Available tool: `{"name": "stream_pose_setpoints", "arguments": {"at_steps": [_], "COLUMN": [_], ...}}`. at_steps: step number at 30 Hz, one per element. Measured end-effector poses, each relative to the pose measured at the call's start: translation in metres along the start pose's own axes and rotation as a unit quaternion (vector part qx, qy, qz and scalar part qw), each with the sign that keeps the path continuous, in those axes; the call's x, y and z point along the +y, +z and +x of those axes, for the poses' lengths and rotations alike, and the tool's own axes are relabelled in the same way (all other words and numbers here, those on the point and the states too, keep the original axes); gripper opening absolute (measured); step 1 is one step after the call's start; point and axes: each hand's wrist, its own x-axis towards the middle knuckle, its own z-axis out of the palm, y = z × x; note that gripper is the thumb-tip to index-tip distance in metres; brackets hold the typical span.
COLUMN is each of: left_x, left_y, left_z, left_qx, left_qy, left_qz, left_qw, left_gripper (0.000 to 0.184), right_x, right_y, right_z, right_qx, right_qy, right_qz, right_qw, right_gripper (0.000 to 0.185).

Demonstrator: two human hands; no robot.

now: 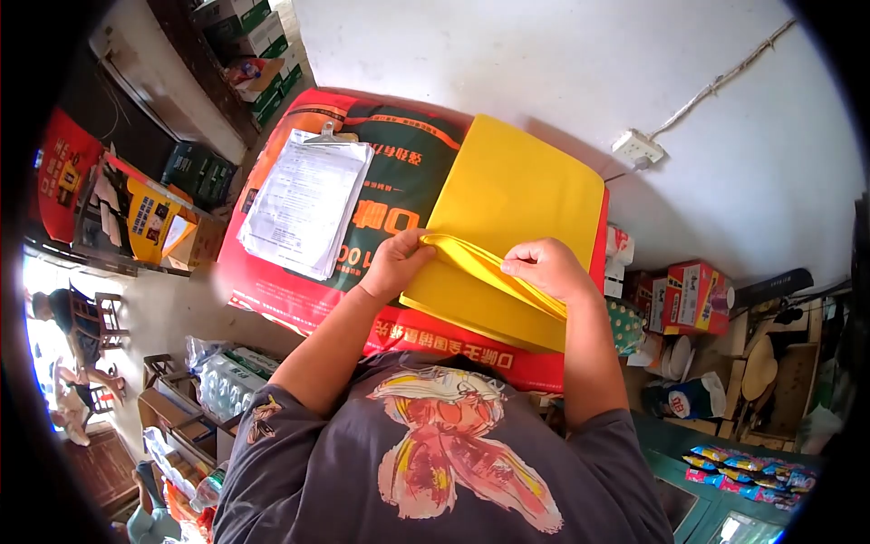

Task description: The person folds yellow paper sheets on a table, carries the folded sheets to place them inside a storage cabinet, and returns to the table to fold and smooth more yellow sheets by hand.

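My left hand (395,263) pinches the left end of a folded edge of a yellow fabric bag (494,263). On the right, my right hand (549,268) has its fingers closed on the same edge, and the layers part slightly between the two hands. Flat yellow fabric (521,186), which looks like more bags or the rest of this one, lies beneath and beyond. All of it rests on a large red and dark green printed sack (399,195). A clipboard with white papers (306,204) lies to the left of my left hand.
Behind the sack rises a white wall with a power socket (638,148) and cable. Boxes (696,297) stand on the right. Snack packets (748,476) lie at lower right. Wrapped bottles (227,385) are on the left, and people (80,354) sit farther off.
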Motion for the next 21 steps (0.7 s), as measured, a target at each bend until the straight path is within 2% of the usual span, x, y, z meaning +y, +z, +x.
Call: {"name": "stream_pose_setpoints", "arguments": {"at_steps": [4, 6, 7, 9, 10, 11, 12, 13, 14, 15, 16, 17, 18, 20, 21], "left_x": [0.008, 0.017, 0.024, 0.041, 0.046, 0.042, 0.035, 0.03, 0.032, 0.037, 0.04, 0.037, 0.031, 0.029, 0.026], "left_y": [-0.008, -0.02, -0.027, -0.037, -0.034, -0.031, -0.027, -0.023, -0.017, -0.012, -0.009, -0.007, -0.007, -0.003, -0.002], "left_z": [-0.005, -0.004, -0.001, 0.003, 0.001, 0.003, 0.005, 0.008, 0.008, 0.009, 0.01, 0.012, 0.013, 0.012, 0.013], "left_qx": [-0.034, -0.127, -0.127, -0.205, -0.184, -0.185, -0.148, -0.109, -0.114, -0.079, -0.044, -0.049, -0.038, -0.024, -0.027], "left_qy": [-0.013, -0.062, -0.062, -0.054, -0.062, -0.062, -0.026, 0.012, 0.013, -0.019, -0.051, -0.049, -0.048, -0.048, -0.05], "left_qz": [-0.011, -0.119, -0.118, -0.122, -0.088, -0.087, 0.059, 0.203, 0.202, 0.172, 0.141, 0.14, 0.117, 0.075, 0.074], "left_qw": [0.999, 0.983, 0.983, 0.97, 0.977, 0.977, 0.987, 0.973, 0.973, 0.982, 0.988, 0.988, 0.991, 0.996, 0.996], "left_gripper": [0.036, 0.051, 0.051, 0.064, 0.05, 0.05, 0.044, 0.037, 0.037, 0.033, 0.03, 0.03, 0.029, 0.026, 0.026], "right_x": [-0.004, -0.005, -0.006, -0.006, -0.006, -0.009, -0.013, -0.018, -0.024, -0.024, -0.022, -0.016, -0.004, 0.036, 0.057], "right_y": [0.0, 0.0, 0.0, 0.0, 0.0, 0.0, 0.0, 0.0, -0.001, -0.002, -0.003, -0.005, -0.01, -0.019, -0.019], "right_z": [-0.001, -0.002, -0.002, -0.002, -0.001, -0.001, -0.003, -0.008, -0.016, -0.029, -0.047, -0.065, -0.082, -0.115, -0.128], "right_qx": [-0.016, -0.011, -0.009, -0.004, -0.002, 0.0, 0.001, -0.003, -0.006, 0.0, 0.046, 0.091, 0.093, 0.1, 0.101], "right_qy": [0.015, 0.016, 0.013, 0.01, 0.011, 0.012, 0.011, 0.012, 0.015, 0.019, -0.058, -0.134, -0.131, 0.053, 0.056], "right_qz": [0.001, 0.0, 0.004, 0.009, -0.008, -0.024, -0.024, -0.058, -0.091, -0.091, -0.145, -0.2, -0.202, -0.167, -0.167], "right_qw": [1.0, 1.0, 1.0, 1.0, 1.0, 1.0, 1.0, 0.998, 0.996, 0.996, 0.987, 0.966, 0.966, 0.979, 0.979], "right_gripper": [0.02, 0.02, 0.02, 0.02, 0.021, 0.022, 0.022, 0.022, 0.024, 0.024, 0.027, 0.032, 0.032, 0.042, 0.042]}}
